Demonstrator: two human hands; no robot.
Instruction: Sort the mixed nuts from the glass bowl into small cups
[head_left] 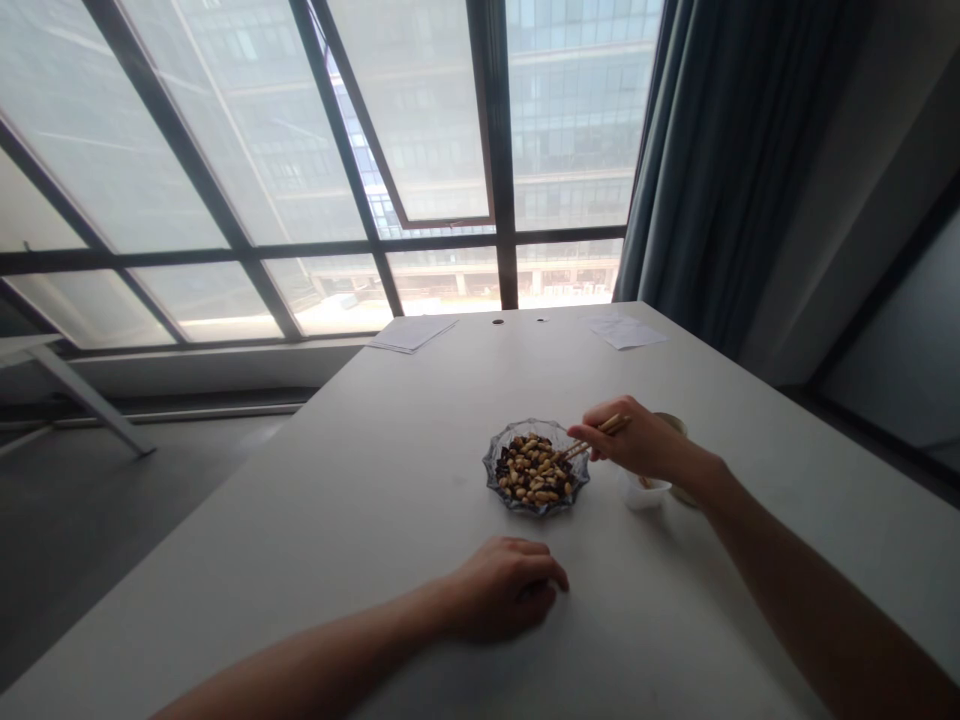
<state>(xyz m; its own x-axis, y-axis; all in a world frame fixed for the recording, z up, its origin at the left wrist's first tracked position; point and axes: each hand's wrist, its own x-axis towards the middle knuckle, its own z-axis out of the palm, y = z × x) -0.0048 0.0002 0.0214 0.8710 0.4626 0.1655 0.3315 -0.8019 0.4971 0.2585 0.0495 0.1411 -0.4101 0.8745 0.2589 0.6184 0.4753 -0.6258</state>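
A scalloped glass bowl [496,478] full of peanuts and dark beans sits on the white table [360,500]. My right hand [637,440] is closed around a pair of wooden chopsticks [592,436] whose tips reach into the bowl from the right. My left hand [504,588] rests on the table in front of the bowl with its fingers curled under, a little short of the bowl. A small white cup [643,493] stands just under my right hand, and another round container [675,425] is partly hidden behind that hand.
Sheets of paper lie at the table's far left [412,332] and far right [626,332]. Two small holes [498,321] mark the far edge. Large windows stand beyond; a dark curtain [712,170] hangs at right. Another table's leg [82,395] shows at left.
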